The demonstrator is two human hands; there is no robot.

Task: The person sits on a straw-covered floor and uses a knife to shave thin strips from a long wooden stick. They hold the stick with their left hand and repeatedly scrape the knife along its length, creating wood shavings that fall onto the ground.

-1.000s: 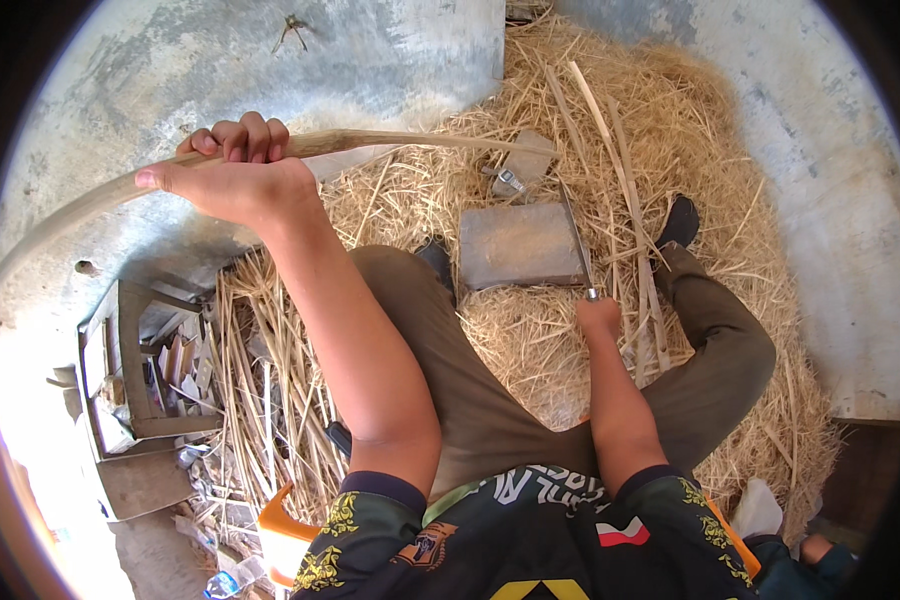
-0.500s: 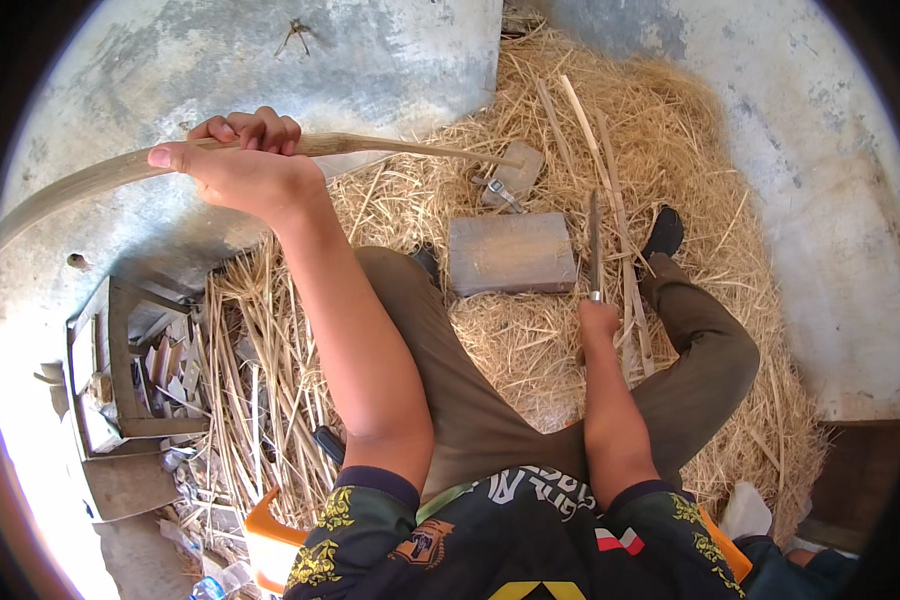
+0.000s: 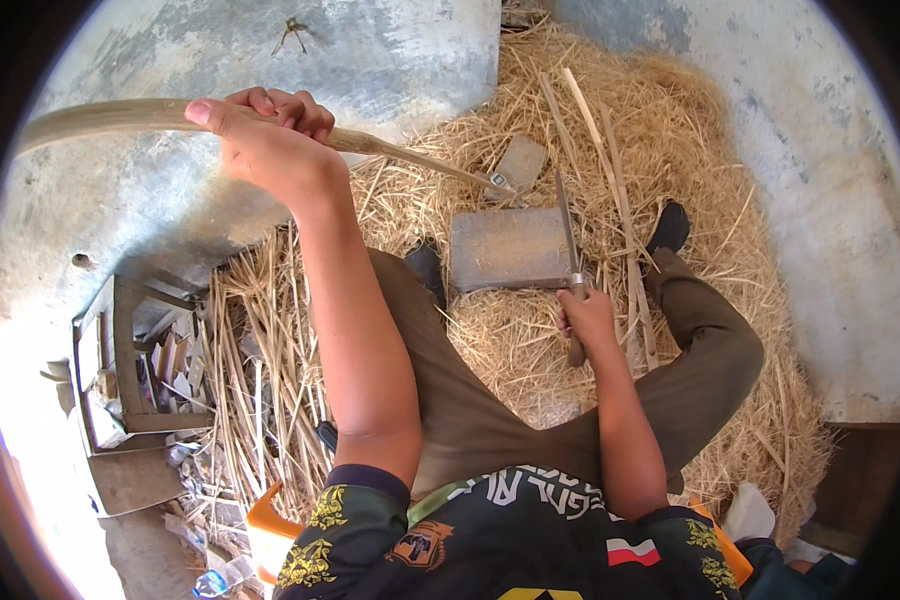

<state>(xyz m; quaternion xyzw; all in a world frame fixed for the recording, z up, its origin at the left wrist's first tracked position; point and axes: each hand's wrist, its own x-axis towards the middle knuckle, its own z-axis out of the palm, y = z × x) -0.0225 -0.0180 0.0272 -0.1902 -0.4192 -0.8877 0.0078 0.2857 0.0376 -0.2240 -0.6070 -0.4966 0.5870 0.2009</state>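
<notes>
A long, curved wooden pole (image 3: 135, 115) is raised at the far left, gripped by my left hand (image 3: 285, 150) with the fingers wrapped round it. The pole narrows past my hand, and its thin end slants down to the right, just beyond a grey block (image 3: 507, 252). My right hand (image 3: 590, 318) is closed round the handle of a long-bladed knife (image 3: 568, 225). The blade points away from me, leaning slightly left, beside the block's right edge. Near the pole's thin tip lie a flat grey piece (image 3: 521, 164) and a small metal-looking buckle or wristwatch (image 3: 498, 184).
Straw-like shavings (image 3: 690, 130) cover the floor round my legs. Several long strips (image 3: 610, 170) lie to the right of the knife. At left are a bundle of thin sticks (image 3: 270, 350), a wooden frame full of scraps (image 3: 130, 350) and a plastic bottle (image 3: 220, 580). Walls (image 3: 390, 50) rise beyond.
My left hand has shifted right and slightly away, bringing the pole's thin end nearer to the block. The knife has tilted left as my right hand turned, and its handle now shows.
</notes>
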